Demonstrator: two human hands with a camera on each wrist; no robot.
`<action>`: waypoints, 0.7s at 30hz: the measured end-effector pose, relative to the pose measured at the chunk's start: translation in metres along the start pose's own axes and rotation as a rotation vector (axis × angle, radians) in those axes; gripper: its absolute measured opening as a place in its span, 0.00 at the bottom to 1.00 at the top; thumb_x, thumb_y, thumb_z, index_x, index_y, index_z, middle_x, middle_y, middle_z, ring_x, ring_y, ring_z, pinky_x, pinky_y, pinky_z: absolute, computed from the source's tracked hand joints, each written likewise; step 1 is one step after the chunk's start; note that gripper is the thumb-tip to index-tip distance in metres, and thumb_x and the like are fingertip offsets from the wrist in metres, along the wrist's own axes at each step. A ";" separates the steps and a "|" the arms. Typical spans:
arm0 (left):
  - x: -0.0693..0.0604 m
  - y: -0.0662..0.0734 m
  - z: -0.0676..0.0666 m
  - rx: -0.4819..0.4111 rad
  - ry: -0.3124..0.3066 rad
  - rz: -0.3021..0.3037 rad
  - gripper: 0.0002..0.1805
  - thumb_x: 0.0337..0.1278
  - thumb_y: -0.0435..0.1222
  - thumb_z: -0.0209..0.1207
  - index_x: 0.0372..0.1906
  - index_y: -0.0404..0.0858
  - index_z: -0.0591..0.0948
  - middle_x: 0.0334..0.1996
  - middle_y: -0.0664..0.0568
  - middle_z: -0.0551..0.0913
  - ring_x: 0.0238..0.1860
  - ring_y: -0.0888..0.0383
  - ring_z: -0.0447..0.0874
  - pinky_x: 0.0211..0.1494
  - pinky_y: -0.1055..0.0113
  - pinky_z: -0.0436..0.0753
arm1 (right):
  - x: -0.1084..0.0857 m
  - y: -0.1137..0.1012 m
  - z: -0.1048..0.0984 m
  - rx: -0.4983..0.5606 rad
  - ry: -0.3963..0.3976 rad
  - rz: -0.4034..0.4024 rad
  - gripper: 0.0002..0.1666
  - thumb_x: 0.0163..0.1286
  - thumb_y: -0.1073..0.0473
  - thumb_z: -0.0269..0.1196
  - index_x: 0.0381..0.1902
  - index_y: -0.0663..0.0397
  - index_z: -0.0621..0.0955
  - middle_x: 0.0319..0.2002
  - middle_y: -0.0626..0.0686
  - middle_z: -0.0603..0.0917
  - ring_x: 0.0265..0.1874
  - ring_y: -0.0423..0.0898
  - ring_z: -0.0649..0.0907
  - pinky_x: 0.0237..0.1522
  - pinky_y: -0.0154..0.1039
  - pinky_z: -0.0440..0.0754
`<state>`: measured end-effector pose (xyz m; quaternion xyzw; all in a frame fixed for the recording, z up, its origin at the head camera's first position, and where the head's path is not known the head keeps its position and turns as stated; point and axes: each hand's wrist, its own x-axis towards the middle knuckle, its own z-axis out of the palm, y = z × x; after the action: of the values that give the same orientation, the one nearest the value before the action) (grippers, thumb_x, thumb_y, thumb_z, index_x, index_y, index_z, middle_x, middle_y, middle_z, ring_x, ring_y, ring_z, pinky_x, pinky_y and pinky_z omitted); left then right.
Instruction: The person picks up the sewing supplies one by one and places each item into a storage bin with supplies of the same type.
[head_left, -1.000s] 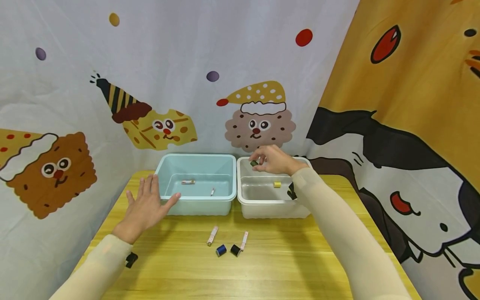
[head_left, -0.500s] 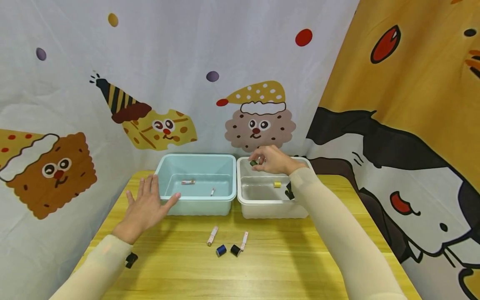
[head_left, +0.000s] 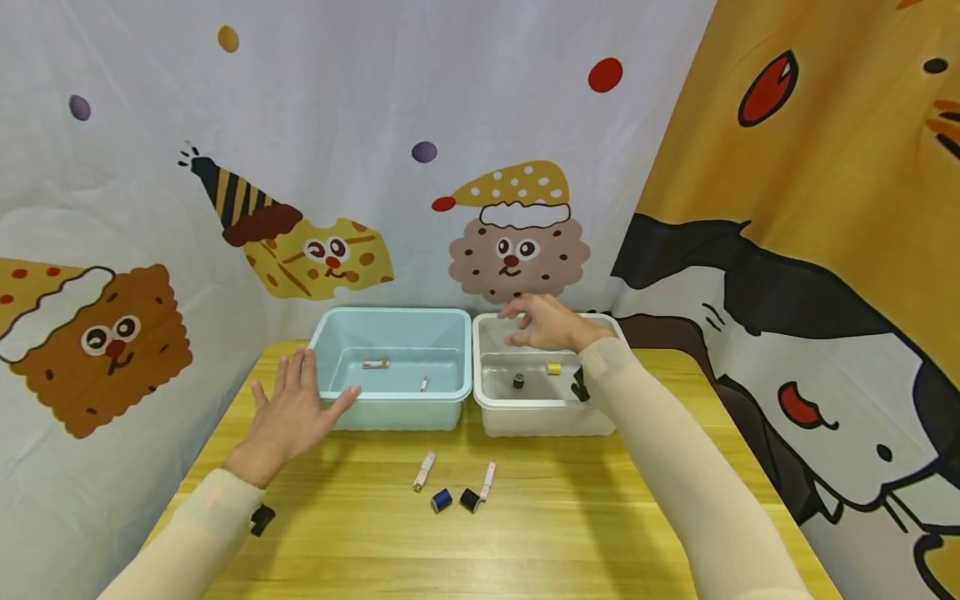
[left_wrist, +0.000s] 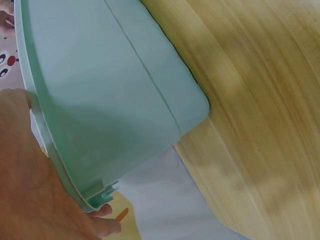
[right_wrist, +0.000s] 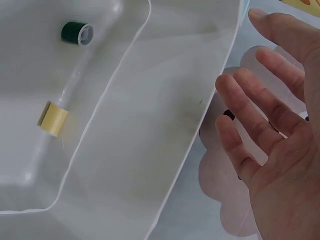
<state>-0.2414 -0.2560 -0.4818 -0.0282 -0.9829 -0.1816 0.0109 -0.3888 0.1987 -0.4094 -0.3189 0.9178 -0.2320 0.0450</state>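
Above the white bin [head_left: 555,404], my right hand [head_left: 550,322] hovers with fingers spread apart and nothing between them. Below it in that bin lie a dark green thread spool [right_wrist: 74,33] and a yellow thread spool [right_wrist: 54,119], apart from each other. My left hand [head_left: 288,412] is spread flat at the front left corner of the light blue bin [head_left: 397,398], its fingers along the rim. Inside the blue bin are two small pale printed pieces, one lying crosswise [head_left: 376,364] and one nearer the front [head_left: 424,383].
On the wooden table [head_left: 480,558] in front of the bins lie a blue spool [head_left: 441,500], a black spool [head_left: 469,500] and two pale printed strips, the left strip [head_left: 423,471] and the right strip [head_left: 487,482]. A cartoon-printed curtain [head_left: 337,100] hangs behind.
The right hand's fingers have parted and released the dark green spool, which has dropped into the white bin. The left hand has stayed in place.
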 end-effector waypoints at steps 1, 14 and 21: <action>0.000 0.000 0.001 0.000 -0.001 -0.001 0.70 0.83 0.78 0.46 0.95 0.23 0.39 0.95 0.22 0.40 0.94 0.17 0.34 0.82 0.04 0.34 | -0.001 0.000 0.000 -0.002 0.005 -0.002 0.31 0.76 0.56 0.82 0.72 0.60 0.88 0.71 0.63 0.91 0.62 0.66 0.94 0.68 0.61 0.93; 0.001 -0.001 0.001 -0.001 -0.002 0.002 0.71 0.83 0.79 0.44 0.95 0.23 0.39 0.95 0.22 0.40 0.94 0.16 0.34 0.81 0.03 0.34 | -0.010 0.000 -0.004 -0.024 0.019 -0.030 0.28 0.78 0.56 0.81 0.71 0.56 0.89 0.71 0.59 0.90 0.62 0.67 0.94 0.68 0.61 0.92; 0.000 0.000 0.000 -0.003 -0.002 0.002 0.70 0.84 0.77 0.47 0.95 0.23 0.39 0.95 0.22 0.40 0.94 0.16 0.34 0.81 0.03 0.34 | -0.016 -0.004 -0.007 -0.026 0.021 -0.043 0.27 0.78 0.55 0.80 0.72 0.52 0.90 0.71 0.58 0.90 0.63 0.66 0.93 0.69 0.63 0.92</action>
<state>-0.2417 -0.2557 -0.4814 -0.0294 -0.9826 -0.1832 0.0101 -0.3753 0.2080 -0.4022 -0.3366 0.9142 -0.2241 0.0264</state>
